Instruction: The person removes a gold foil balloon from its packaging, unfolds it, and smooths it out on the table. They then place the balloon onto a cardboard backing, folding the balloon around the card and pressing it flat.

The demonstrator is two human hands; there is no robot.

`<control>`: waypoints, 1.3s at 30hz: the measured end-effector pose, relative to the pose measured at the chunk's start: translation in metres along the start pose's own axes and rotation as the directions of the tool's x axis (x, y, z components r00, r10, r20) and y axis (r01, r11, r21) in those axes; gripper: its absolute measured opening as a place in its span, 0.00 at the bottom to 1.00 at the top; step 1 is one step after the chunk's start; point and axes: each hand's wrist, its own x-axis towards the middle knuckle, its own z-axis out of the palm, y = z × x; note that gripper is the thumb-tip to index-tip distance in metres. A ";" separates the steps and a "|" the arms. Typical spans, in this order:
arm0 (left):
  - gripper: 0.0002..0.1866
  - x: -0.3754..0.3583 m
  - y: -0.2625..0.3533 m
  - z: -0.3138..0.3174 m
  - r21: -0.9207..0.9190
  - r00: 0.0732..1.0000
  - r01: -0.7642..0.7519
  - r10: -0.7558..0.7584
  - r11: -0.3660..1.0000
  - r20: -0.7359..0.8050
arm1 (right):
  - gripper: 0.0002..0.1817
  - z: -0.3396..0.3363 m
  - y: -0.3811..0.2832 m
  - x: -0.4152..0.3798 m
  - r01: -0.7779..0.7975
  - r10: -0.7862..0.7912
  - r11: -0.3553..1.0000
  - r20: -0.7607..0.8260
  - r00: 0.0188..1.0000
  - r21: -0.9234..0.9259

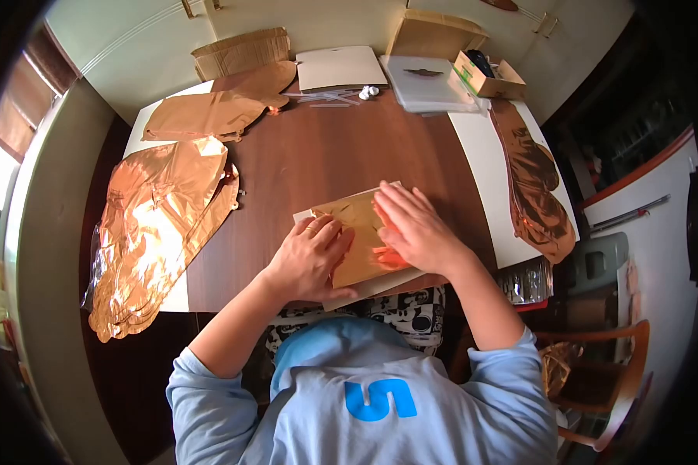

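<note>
A folded piece of shiny gold foil [357, 240] lies on a pale flat board [392, 284] at the table's near edge. My left hand [310, 256] rests on the foil's left side, its fingers slightly bent and its thumb apart, pointing to the right. On the right side, my right hand [419, 229] lies with its fingers stretched out along the foil's edge. The foil reflects orange beside both palms. Neither hand grips anything that I can see, though the undersides of the fingers are hidden.
Large copper-coloured foil shapes [159, 213] are piled at the left. Another foil piece [531, 178] lies at the right. Along the back are a white board [341, 68], white strips [324, 98], clear plastic packs [426, 84] and a small cardboard box [506, 79]. A wooden chair [636, 349] stands right.
</note>
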 end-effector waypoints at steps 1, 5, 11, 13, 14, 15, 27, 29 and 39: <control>0.39 0.001 0.006 -0.008 -0.013 1.000 0.018 -0.017 1.000 0.020 | 0.34 0.012 0.005 0.002 -0.008 0.010 0.999 0.024 1.000 -0.051; 0.50 -0.002 0.010 -0.013 -0.042 0.999 0.039 -0.039 0.998 -0.010 | 0.36 0.028 0.019 0.008 0.011 0.002 0.989 0.090 0.996 -0.145; 0.55 0.006 0.019 0.020 0.053 0.974 0.218 -0.214 0.975 -0.070 | 0.35 0.024 0.019 0.005 0.058 -0.053 0.997 0.109 0.993 -0.041; 0.57 0.001 0.019 0.031 0.059 0.971 0.235 -0.237 0.970 0.031 | 0.35 0.022 0.021 0.000 0.043 -0.042 0.999 0.098 0.994 -0.007; 0.57 -0.001 0.018 0.034 0.049 0.973 0.225 -0.227 0.973 0.037 | 0.35 0.020 0.022 -0.003 0.016 -0.015 1.000 0.085 0.996 -0.007; 0.58 -0.001 0.016 0.034 0.039 0.975 0.215 -0.217 0.976 0.044 | 0.35 0.018 0.023 -0.007 -0.013 0.013 1.000 0.072 0.997 -0.006; 0.58 0.011 0.000 0.024 -0.008 0.973 0.135 -0.131 0.991 0.192 | 0.35 0.010 -0.010 -0.001 -0.027 0.029 0.999 0.034 0.999 -0.042; 0.59 0.010 -0.002 0.022 -0.024 0.976 0.144 -0.138 0.989 0.170 | 0.38 0.030 -0.005 -0.002 -0.058 0.064 0.996 0.087 0.994 -0.073; 0.61 -0.010 0.000 0.018 -0.023 0.955 0.254 -0.247 0.967 0.164 | 0.36 0.025 0.021 0.000 -0.028 0.028 0.997 0.000 1.000 0.075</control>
